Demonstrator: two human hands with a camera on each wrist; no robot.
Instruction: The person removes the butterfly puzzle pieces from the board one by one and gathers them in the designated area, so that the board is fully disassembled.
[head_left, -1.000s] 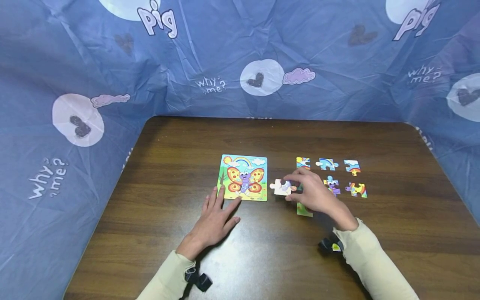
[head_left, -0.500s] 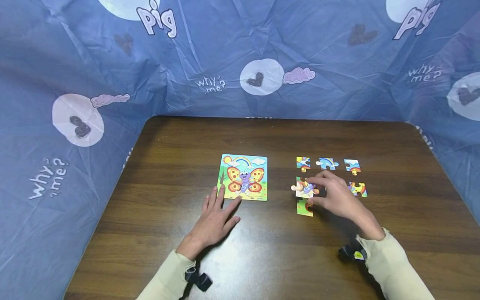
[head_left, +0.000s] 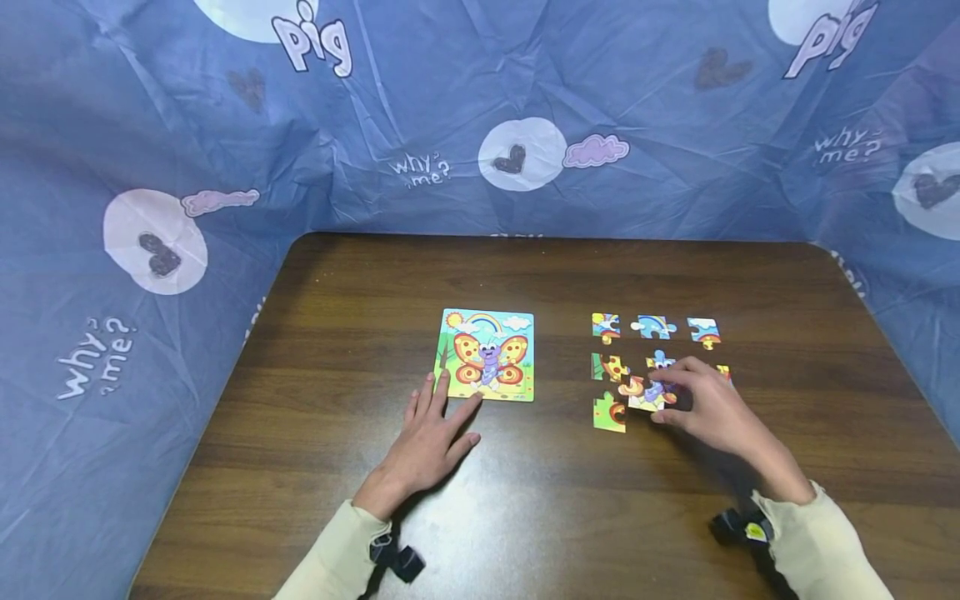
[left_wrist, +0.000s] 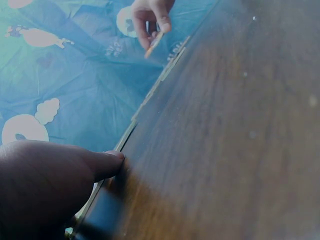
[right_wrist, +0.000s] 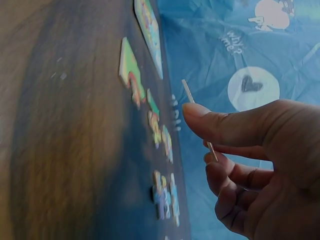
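Observation:
In the head view my right hand [head_left: 716, 410] pinches a jigsaw piece [head_left: 642, 395] printed with part of a butterfly. The right wrist view shows that piece [right_wrist: 187, 90] edge-on, lifted off the table between thumb and fingers. Beneath and behind it lies a purple-faced piece [head_left: 660, 360], partly covered. My left hand [head_left: 426, 442] lies palm down with spread fingers, its fingertips at the lower edge of the butterfly picture board [head_left: 491, 333]. Left of the held piece lie a piece with a tree and wing [head_left: 609, 367] and a green corner piece [head_left: 606, 412].
Along the back of the loose pieces are a sun piece [head_left: 606, 325], a rainbow piece [head_left: 654, 327] and a cloud piece [head_left: 703, 330]. Another piece [head_left: 723, 372] is mostly hidden behind my right hand. A blue printed cloth [head_left: 450, 100] hangs behind the wooden table [head_left: 360, 292].
My right hand has carried the pinched jigsaw piece rightward from beside the board, past the left column of pieces, to below the purple-faced piece. The left hand has stayed still.

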